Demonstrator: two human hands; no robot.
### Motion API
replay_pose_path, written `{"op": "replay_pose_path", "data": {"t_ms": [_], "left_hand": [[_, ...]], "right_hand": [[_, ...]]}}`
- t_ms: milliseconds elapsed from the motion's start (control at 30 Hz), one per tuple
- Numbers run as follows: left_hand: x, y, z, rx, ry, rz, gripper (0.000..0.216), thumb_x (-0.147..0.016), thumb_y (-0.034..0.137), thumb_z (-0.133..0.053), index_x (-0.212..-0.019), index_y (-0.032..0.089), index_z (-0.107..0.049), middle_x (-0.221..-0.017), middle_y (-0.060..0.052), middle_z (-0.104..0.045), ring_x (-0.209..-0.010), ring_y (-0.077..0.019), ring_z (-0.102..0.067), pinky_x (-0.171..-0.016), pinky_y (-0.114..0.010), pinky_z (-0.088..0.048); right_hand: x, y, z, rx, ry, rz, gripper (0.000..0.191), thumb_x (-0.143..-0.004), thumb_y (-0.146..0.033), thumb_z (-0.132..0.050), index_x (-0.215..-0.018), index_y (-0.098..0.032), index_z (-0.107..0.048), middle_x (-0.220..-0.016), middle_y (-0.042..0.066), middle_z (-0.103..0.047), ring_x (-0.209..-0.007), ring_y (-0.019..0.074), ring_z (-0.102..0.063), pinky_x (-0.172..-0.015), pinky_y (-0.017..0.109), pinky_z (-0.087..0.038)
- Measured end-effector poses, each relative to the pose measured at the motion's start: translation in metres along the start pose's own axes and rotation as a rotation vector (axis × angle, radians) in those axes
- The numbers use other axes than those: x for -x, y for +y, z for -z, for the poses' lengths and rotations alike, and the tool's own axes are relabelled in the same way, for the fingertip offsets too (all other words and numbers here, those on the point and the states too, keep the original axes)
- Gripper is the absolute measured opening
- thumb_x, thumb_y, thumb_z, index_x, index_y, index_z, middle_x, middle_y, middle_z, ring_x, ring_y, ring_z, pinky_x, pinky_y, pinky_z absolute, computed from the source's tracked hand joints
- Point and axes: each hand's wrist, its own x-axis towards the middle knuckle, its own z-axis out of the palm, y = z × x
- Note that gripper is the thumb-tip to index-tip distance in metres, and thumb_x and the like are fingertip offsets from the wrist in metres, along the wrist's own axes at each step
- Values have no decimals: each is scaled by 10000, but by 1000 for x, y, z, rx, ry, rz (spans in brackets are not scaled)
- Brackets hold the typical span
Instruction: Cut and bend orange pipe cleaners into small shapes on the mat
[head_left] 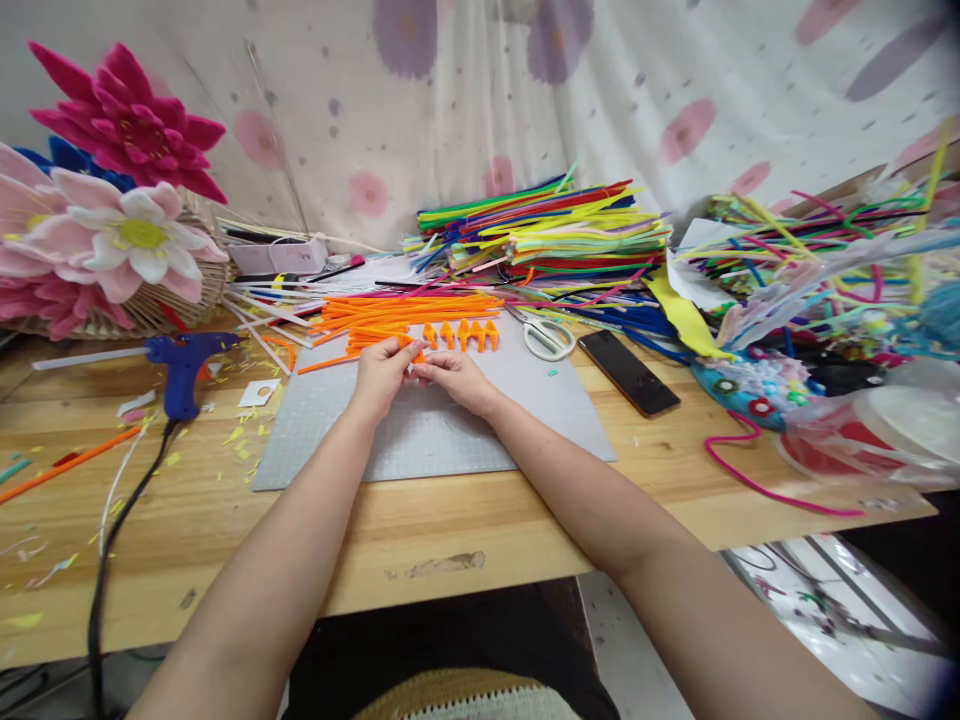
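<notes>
My left hand (385,372) and my right hand (456,380) meet over the grey cutting mat (450,435), fingertips pinched together. Between them shows a short bit of orange pipe cleaner (418,354), mostly covered by my fingers. Just beyond my hands, several small folded orange pipe-cleaner shapes (465,334) lie in a row. A pile of straight orange pipe cleaners (405,308) rests behind that row, at the mat's far edge. White-handled scissors (547,338) lie at the mat's right corner.
A blue glue gun (184,370) with a black cord stands on the left, near pipe-cleaner flowers (142,235). To the right lie a phone (628,372), a pink pipe cleaner (757,480) and a plastic-wrapped tub (862,440). Colourful pipe-cleaner bundles (555,230) line the back.
</notes>
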Motion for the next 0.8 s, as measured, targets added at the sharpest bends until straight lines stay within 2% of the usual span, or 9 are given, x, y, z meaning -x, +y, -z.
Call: {"op": "replay_pose_path", "data": {"t_ms": [100,267,433,533,667,800], "left_hand": [[0,2,2,-58,10,-52,220,-635,324,-693,-534,149,-606,-423,35,-474,-382,-53,-393,-383,-193,-274],[-1,3,4,-119,-11,-34,263,-659,329,-659,-478,164,-562,-419,29,-461,-369,-64,-358,-375,-210,-253],[4,10,9,-356,-17,-353,276,-650,243,-668,-420,179,-529,-498,10,-468,-536,-96,-442,-526,-207,-352],[6,11,11,-406,-35,-432,245,-646,218,-670,-437,184,-547,-551,-4,-499,-599,-111,-469,-594,-215,-376],[3,5,12,-370,-7,-367,285,-643,258,-673,-418,180,-516,-483,17,-447,-528,-95,-421,-518,-208,-345],[-3,-4,12,-251,-52,-106,285,-651,368,-654,-488,164,-542,-415,38,-444,-389,-70,-376,-401,-212,-273]], "right_hand": [[0,-3,-1,8,12,17,301,-738,-437,-545,-610,-174,-617,-673,-6,-632,-653,108,-539,-701,261,-439],[2,-8,0,62,4,78,270,-726,-408,-571,-581,-184,-614,-657,-10,-630,-675,120,-548,-723,267,-427],[3,-6,-2,36,24,9,252,-715,-362,-591,-548,-174,-600,-601,-15,-607,-650,117,-542,-716,265,-425],[2,-1,-3,3,5,-20,232,-716,-341,-589,-565,-166,-603,-586,-20,-596,-625,107,-527,-710,261,-421],[1,5,-3,-22,-26,7,223,-719,-330,-582,-577,-158,-580,-597,-24,-573,-624,99,-503,-701,251,-405],[1,7,-2,-64,-78,-5,219,-732,-343,-573,-633,-147,-567,-667,-13,-579,-672,97,-500,-711,243,-394]]}}
